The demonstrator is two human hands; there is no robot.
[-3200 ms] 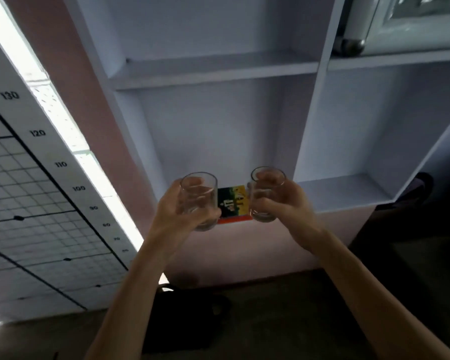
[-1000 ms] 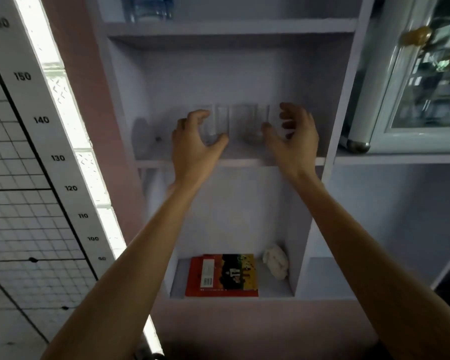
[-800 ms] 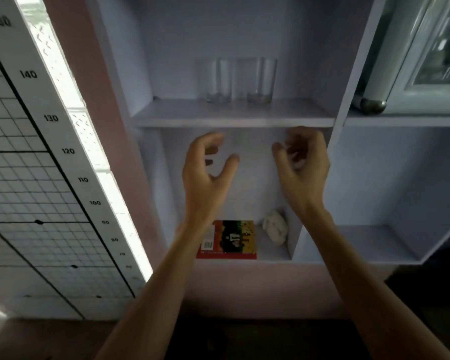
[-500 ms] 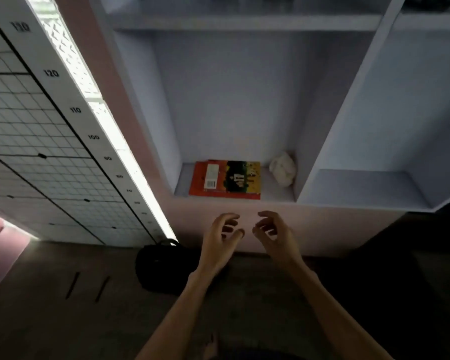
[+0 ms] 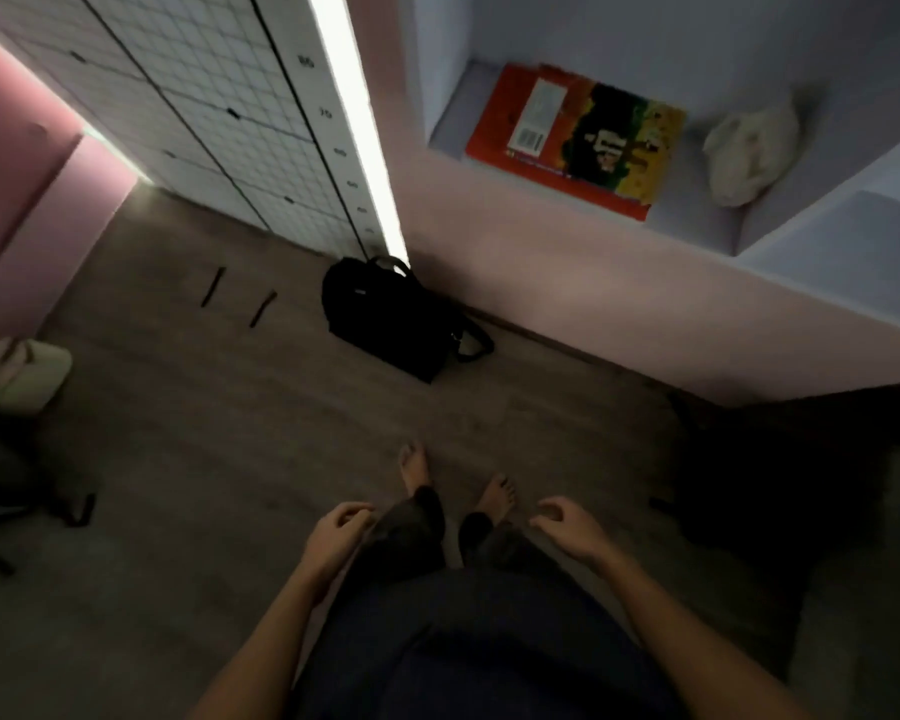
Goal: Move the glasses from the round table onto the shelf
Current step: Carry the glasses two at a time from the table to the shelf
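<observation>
**Below the shelf: two empty hands, no glass in view**

Close to the camera, at the bottom of the view, the left hand (image 5: 336,532) and the right hand (image 5: 567,524) hang on either side of the person's legs. The fingers of both are loosely curled and relaxed, and they hold nothing. Between the hands, two bare feet (image 5: 414,467) stand on the dark floor (image 5: 204,433). Farther on, a black bag (image 5: 391,317) lies on the floor against the wall. Above it is the lowest compartment of the shelf (image 5: 450,129), where a red book (image 5: 575,137) lies flat and a white crumpled thing (image 5: 749,153) sits near it, not touching. At the left, a height chart (image 5: 230,122) stands next to a bright light strip (image 5: 357,122).

No glass is visible, and the round table is not visible either, so I cannot tell from this view where the glasses are. As a judgement only: a drinking glass is probably light, stiff and smooth, so it can slip, and it can break if it knocks against the shelf edge. The best hold would be around the side wall near the middle, with the thumb opposite the fingers, not at the thin rim.
</observation>
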